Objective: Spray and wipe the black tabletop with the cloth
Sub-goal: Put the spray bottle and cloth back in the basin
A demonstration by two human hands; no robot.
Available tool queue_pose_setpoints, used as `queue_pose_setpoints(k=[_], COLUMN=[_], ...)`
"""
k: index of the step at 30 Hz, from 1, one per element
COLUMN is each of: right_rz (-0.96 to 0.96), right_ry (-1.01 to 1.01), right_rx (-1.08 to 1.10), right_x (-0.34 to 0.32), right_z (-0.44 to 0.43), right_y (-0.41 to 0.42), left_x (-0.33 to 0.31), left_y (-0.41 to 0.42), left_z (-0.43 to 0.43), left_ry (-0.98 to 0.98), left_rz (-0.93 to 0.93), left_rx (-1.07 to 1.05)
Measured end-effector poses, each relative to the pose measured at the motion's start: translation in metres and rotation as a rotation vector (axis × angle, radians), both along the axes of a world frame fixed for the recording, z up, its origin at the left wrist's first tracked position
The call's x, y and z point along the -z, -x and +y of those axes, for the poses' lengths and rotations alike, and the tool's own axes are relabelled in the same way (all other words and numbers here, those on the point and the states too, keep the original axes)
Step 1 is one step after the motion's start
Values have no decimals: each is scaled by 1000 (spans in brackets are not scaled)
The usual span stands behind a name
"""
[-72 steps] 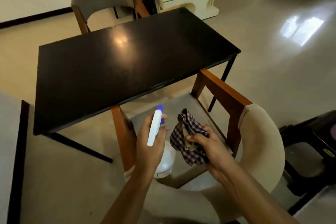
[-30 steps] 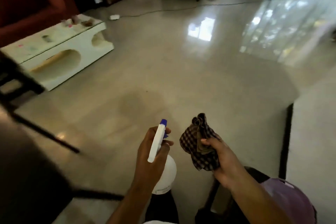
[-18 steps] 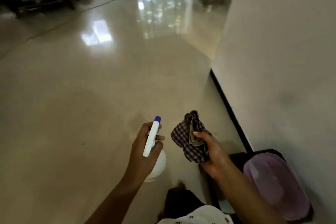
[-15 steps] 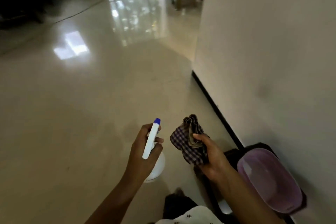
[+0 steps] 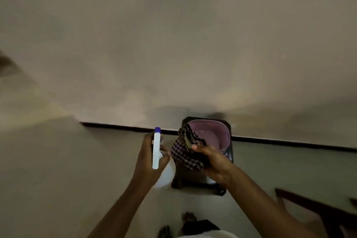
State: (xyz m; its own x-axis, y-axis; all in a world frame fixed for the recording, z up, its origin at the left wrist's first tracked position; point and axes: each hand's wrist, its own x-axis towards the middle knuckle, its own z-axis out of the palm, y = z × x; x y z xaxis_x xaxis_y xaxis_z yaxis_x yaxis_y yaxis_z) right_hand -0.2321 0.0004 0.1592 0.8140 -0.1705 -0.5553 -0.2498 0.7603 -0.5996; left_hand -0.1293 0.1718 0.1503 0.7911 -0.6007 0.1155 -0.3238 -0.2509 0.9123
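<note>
My left hand (image 5: 148, 162) grips a white spray bottle (image 5: 156, 149) with a blue tip, held upright in front of me. Beside it, my right hand (image 5: 214, 162) clutches a bunched checked cloth (image 5: 182, 150) in dark purple and white. Both hands hover over the floor, close to a wall. The black tabletop is out of view.
A pink plastic basin (image 5: 216, 131) rests on a dark stool (image 5: 226, 160) against the pale wall (image 5: 173, 44), just beyond my right hand. A black skirting strip (image 5: 116, 126) runs along the wall's base. A dark wooden piece (image 5: 309, 206) juts in at the lower right. My feet (image 5: 188, 217) show below.
The view has swung away from the black table and chairs, across the open floor, to face the wall and the basin. Both hands kept the same hold on bottle and cloth.
</note>
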Motion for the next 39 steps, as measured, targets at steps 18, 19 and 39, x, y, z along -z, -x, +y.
queue_pose_setpoints(k=[18,19,39], right_rz=[227,243,440], right_ry=[44,49,33], right_rx=[558,556,560], right_x=[69,72,119], right_z=[-59,-67,-134], right_y=[29,26,13], left_x=[96,104,215], left_y=[-73,-80,-117], left_z=[-152,-162,-232], left_ry=[-249,-271,-470], left_rz=[-153,-154,19], left_rx=[166,161,241])
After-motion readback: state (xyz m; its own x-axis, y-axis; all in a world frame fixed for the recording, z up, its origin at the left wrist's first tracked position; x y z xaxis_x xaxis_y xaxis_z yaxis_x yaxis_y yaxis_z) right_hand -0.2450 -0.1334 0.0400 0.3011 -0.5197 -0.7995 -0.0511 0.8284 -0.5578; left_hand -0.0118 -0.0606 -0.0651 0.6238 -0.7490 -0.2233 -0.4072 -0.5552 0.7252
